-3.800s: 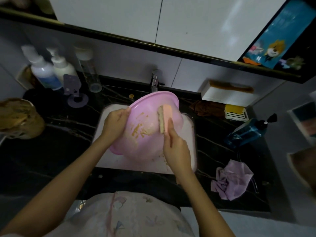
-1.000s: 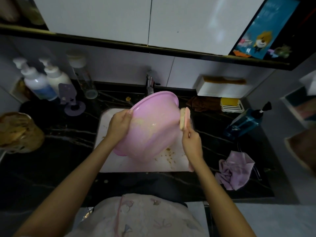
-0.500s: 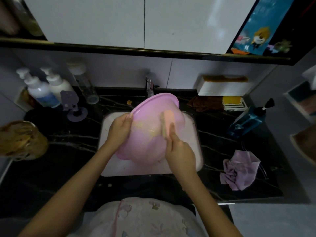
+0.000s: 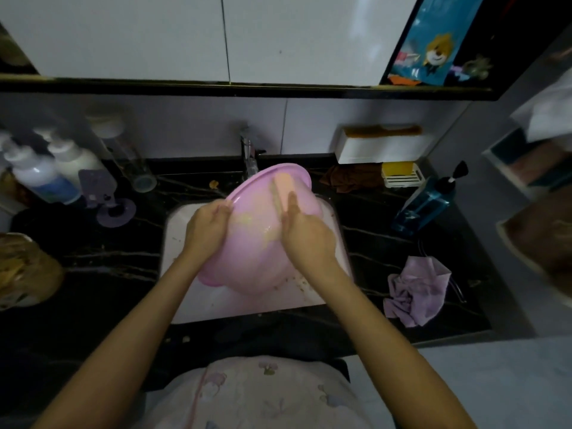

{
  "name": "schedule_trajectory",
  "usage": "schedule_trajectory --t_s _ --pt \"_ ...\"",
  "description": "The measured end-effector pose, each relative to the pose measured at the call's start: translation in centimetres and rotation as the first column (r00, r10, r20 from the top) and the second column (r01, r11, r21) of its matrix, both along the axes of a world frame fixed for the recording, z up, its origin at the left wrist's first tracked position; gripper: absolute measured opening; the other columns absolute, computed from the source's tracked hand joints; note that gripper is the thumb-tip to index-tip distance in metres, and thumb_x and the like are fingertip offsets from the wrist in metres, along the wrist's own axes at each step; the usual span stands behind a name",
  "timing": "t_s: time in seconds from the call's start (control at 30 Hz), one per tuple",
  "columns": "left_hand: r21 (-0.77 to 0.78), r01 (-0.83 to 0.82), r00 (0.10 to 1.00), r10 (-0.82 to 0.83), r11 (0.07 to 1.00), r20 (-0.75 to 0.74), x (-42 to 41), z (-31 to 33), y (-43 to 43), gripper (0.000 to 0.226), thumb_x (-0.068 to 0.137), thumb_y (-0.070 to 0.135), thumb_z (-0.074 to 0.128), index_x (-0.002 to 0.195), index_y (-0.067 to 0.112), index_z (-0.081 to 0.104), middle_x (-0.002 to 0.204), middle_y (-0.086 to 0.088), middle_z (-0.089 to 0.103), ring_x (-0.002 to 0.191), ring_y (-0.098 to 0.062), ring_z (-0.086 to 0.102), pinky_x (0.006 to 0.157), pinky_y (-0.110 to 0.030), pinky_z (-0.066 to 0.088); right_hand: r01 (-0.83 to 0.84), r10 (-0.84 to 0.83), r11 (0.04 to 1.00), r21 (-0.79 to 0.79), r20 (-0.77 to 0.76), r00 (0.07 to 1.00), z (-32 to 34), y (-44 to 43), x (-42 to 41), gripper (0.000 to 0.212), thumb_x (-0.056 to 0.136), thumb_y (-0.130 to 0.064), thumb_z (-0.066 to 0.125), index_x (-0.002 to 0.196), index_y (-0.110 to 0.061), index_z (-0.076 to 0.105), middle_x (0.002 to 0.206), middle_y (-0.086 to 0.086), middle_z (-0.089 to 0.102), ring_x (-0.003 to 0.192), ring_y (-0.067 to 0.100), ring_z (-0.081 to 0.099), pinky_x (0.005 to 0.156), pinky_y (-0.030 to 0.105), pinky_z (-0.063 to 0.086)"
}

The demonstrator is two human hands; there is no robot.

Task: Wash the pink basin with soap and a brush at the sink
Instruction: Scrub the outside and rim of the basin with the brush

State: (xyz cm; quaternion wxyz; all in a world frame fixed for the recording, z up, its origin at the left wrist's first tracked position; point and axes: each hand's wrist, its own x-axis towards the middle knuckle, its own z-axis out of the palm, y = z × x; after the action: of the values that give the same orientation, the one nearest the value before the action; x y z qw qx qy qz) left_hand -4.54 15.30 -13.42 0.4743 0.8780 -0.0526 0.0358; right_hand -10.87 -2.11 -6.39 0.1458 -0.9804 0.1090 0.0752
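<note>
Two grips work over the sink (image 4: 185, 305): my left grip (image 4: 207, 230) clutches the rim of the tilted pink basin (image 4: 253, 261), my right grip (image 4: 306, 235) holds the brush (image 4: 283, 190) inside it, so I should scrub hard and steady.

The light is dim throughout. The black veined stone counter (image 4: 93, 267) sinks almost into plain darkness, while the glossy white cabinet doors (image 4: 139, 35) above carry a soft pale glare towards the upper right. The round pink plastic basin (image 4: 253, 249) and the white rectangular sink (image 4: 185, 292) are the brightest patches. The white pump bottles (image 4: 40, 178) at left are smeared by blur, and the right hand (image 4: 309, 233) and the peach-coloured scrubbing brush (image 4: 283, 187) it holds are soft-edged. Straight lines lean and bend towards the corners.
</note>
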Motion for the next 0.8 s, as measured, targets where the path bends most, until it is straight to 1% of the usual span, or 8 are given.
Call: schedule_trajectory --t_s 0.07,0.1,0.27,0.33,0.43,0.5,0.63,0.8 --pt "0.002 -0.008 1.0 0.008 1.0 0.004 0.1 -0.1 0.2 0.034 0.09 0.044 0.034 0.064 0.029 0.05 0.07 0.001 0.056 0.075 -0.027 0.056 0.066 -0.035 0.04 0.214 -0.214 0.977 0.002 -0.037 0.976 0.6 -2.1 0.9 0.06 0.098 -0.019 0.032 0.151 -0.019 0.006 0.115 0.014 0.06 0.098 0.03 0.061 0.072 0.036 0.045" --pt "-0.008 -0.008 1.0 0.008 1.0 0.006 -0.1 -0.3 0.1 0.034 0.09 0.044 0.034 0.063 0.029 0.05 0.067 0.004 0.054 0.073 -0.027 0.055 0.064 -0.033 0.037 0.227 -0.227 0.974 -0.002 -0.061 0.972 0.7 -1.9 0.3 0.06 0.098 -0.019 0.033 0.151 -0.018 0.005 0.115 0.013 0.06 0.097 0.029 0.061 0.074 0.036 0.047" --pt "0.015 0.016 1.0 -0.017 1.0 0.017 -0.7 0.3 -1.2 0.031 0.09 0.042 0.032 0.067 0.029 0.048 0.073 0.001 0.057 0.073 -0.023 0.053 0.064 -0.031 0.035 -0.033 0.043 0.991 0.127 -0.078 0.996 0.5 4.3 -1.4 0.07 0.099 -0.024 0.035 0.15 -0.011 -0.011 0.107 0.014 0.062 0.095 0.029 0.062 0.069 0.034 0.036" --pt "0.015 0.022 0.999 -0.023 1.0 0.028 -0.8 0.6 -0.8 0.025 0.091 0.038 0.031 0.075 0.025 0.046 0.074 0.003 0.055 0.072 -0.019 0.052 0.063 -0.031 0.034 0.133 -0.114 0.968 0.214 -0.097 0.989 1.0 4.2 1.7 0.069 0.098 -0.021 0.035 0.15 -0.006 -0.009 0.119 0.016 0.059 0.104 0.03 0.059 0.075 0.035 0.039" --pt "-0.14 0.086 0.996 -0.081 0.986 0.043 -1.9 0.2 0.2 0.022 0.094 0.032 0.033 0.091 0.02 0.051 0.082 0.011 0.055 0.074 0.002 0.052 0.066 -0.022 0.04 0.288 -0.257 0.92 0.266 -0.147 0.955 1.5 3.3 4.2 0.067 0.098 -0.019 0.035 0.15 -0.005 -0.006 0.127 0.017 0.054 0.112 0.031 0.054 0.083 0.037 0.04" --pt "-0.203 0.03 0.999 -0.024 0.979 0.031 -3.1 -0.7 0.8 0.021 0.095 0.03 0.034 0.086 0.026 0.053 0.081 0.011 0.055 0.074 0.003 0.052 0.067 -0.023 0.041 0.262 -0.235 0.932 0.25 -0.133 0.963 1.2 3.2 4.0 0.066 0.099 -0.019 0.033 0.15 -0.005 -0.006 0.124 0.017 0.056 0.11 0.032 0.055 0.077 0.036 0.037" --pt "-0.082 -0.149 0.988 0.152 0.985 0.039 -4.3 -1.3 0.6 0.032 0.095 0.032 0.031 0.068 0.02 0.043 0.066 0.0 0.049 0.064 -0.022 0.049 0.06 -0.035 0.038 0.199 -0.192 0.949 0.245 -0.051 0.98 1.2 5.3 2.0 0.067 0.099 -0.021 0.032 0.149 -0.001 -0.008 0.116 0.016 0.061 0.101 0.03 0.059 0.072 0.033 0.036" --pt "-0.168 -0.137 0.991 0.136 0.976 -0.018 -3.2 0.6 -0.8 0.035 0.093 0.031 0.032 0.059 0.023 0.039 0.057 0.005 0.046 0.053 -0.005 0.042 0.053 -0.03 0.032 -0.129 0.153 0.965 0.228 -0.089 0.984 0.6 7.8 -2.7 0.068 0.101 -0.026 0.031 0.149 -0.005 -0.013 0.111 0.018 0.062 0.094 0.032 0.061 0.06 0.03 0.033"
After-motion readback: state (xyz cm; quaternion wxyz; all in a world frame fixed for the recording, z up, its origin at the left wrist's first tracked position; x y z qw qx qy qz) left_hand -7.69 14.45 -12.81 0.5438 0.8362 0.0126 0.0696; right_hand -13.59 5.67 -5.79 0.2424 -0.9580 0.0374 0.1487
